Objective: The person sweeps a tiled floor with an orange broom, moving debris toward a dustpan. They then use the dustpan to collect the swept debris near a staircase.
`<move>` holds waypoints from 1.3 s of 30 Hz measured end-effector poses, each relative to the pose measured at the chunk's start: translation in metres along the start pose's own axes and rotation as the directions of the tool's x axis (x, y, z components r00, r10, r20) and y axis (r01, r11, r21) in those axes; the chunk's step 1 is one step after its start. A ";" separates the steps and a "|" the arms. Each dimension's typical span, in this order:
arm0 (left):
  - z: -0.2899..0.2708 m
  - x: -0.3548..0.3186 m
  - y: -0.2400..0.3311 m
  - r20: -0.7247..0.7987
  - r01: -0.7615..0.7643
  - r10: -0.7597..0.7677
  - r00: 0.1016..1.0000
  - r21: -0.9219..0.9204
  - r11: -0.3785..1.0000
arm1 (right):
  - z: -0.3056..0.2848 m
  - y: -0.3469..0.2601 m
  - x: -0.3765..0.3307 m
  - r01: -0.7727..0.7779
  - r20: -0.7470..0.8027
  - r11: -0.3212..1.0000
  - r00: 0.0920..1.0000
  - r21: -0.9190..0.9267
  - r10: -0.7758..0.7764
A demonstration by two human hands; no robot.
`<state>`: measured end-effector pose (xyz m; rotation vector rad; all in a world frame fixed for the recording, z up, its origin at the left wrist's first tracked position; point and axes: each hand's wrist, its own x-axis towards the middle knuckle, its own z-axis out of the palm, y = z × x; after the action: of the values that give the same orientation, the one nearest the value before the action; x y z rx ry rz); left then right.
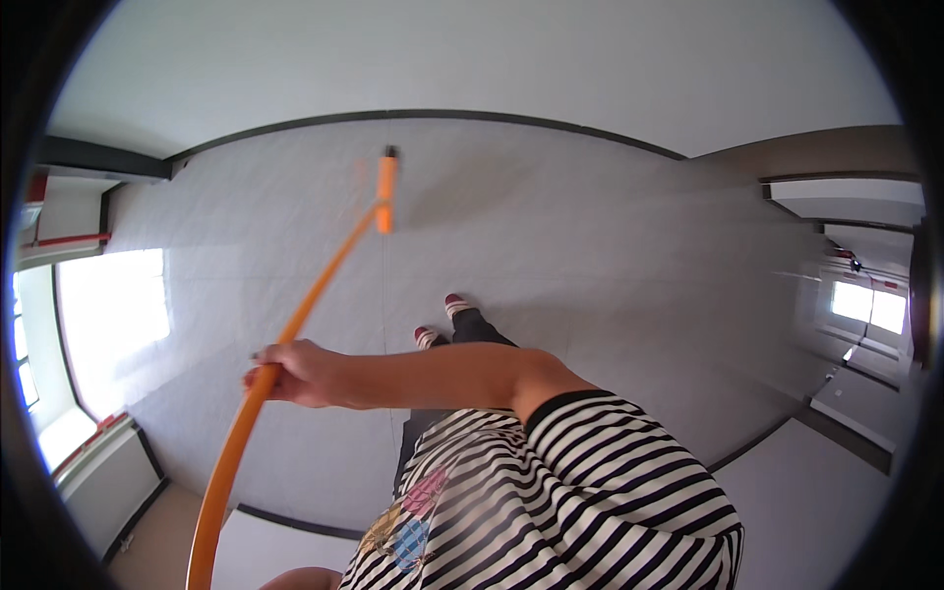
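My right arm reaches across to the left, and my right hand (pixel 298 374) is closed around a long-handled orange floor tool (pixel 313 295). Its pole runs from the lower left edge up to a short orange head (pixel 386 193) with a dark end, which is at the grey floor (pixel 590 265). The head is blurred, so I cannot tell if it is a broom, a mop or a squeegee. Of my left arm only a bit of skin (pixel 303 579) shows at the lower edge. My left hand is out of view.
My shoes (pixel 455 304) stand on the floor behind the tool's head. A pale wall (pixel 492 59) with a dark skirting (pixel 452 115) bounds the far side. Bright light (pixel 113 315) falls at the left by a window. A doorway (pixel 851 202) opens at the right.
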<state>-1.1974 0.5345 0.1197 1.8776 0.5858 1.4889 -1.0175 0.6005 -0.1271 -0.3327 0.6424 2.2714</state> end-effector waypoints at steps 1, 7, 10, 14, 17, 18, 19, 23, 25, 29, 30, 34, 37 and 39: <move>-0.047 -0.037 -0.012 -0.044 -0.109 0.142 0.989 0.439 0.892 | -0.013 -0.004 -0.016 0.037 0.006 0.999 0.999 0.001 -0.037; 0.093 -0.074 -0.164 -0.041 0.674 -0.713 0.700 -0.290 0.679 | -0.191 -0.143 -0.122 0.476 -0.269 0.879 0.843 -0.030 -0.466; 0.219 -0.079 -0.218 0.330 0.869 -0.805 0.494 -0.162 0.467 | -0.286 -0.235 -0.208 0.610 -0.456 0.781 0.663 -0.132 -0.594; 0.371 -0.066 -0.254 0.540 0.951 -0.782 0.310 -0.166 0.262 | -0.372 -0.358 -0.297 0.759 -0.645 0.603 0.337 -0.245 -0.686; 0.429 -0.040 -0.272 0.472 0.933 -0.805 0.360 -0.201 0.300 | -0.365 -0.425 -0.311 0.744 -0.608 0.581 0.302 -0.331 -0.734; 0.431 -0.034 -0.283 0.397 0.923 -0.841 0.366 -0.271 0.274 | -0.342 -0.436 -0.297 0.689 -0.619 0.657 0.381 -0.305 -0.687; 0.427 -0.026 -0.292 0.319 0.902 -0.871 0.373 -0.343 0.260 | -0.303 -0.443 -0.276 0.631 -0.623 0.723 0.453 -0.281 -0.638; 0.330 0.036 -0.281 -0.015 0.855 -0.874 0.486 -0.200 0.479 | -0.170 -0.416 -0.175 0.416 -0.480 0.864 0.719 -0.284 -0.503; 0.248 0.066 -0.237 -0.186 0.736 -0.751 0.634 -0.154 0.659 | -0.103 -0.366 -0.108 0.245 -0.406 0.925 0.843 -0.291 -0.352; 0.239 0.127 -0.134 -0.458 0.565 -0.418 0.785 0.252 0.785 | -0.009 -0.275 -0.015 0.018 -0.172 0.977 0.983 -0.212 -0.056; 0.255 0.137 -0.126 -0.323 0.485 -0.379 0.867 0.373 0.791 | 0.009 -0.273 -0.004 0.000 -0.146 0.981 0.989 -0.196 -0.029; 0.256 0.130 -0.073 -0.174 0.229 -0.154 0.973 0.606 0.762 | 0.056 -0.234 0.006 -0.158 -0.065 0.967 0.987 -0.200 0.148; 0.228 0.144 -0.053 -0.244 -0.043 0.111 0.963 0.269 0.962 | 0.071 -0.194 -0.038 -0.207 -0.009 0.966 0.978 -0.158 0.208; 0.199 0.116 -0.050 -0.331 0.001 0.103 0.938 0.301 0.954 | 0.052 -0.188 -0.066 -0.213 -0.089 0.970 0.975 -0.118 0.204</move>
<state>-0.9736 0.6060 0.1347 1.8715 0.9775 1.8683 -0.8389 0.7022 -0.1210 -0.4328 0.5962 2.5183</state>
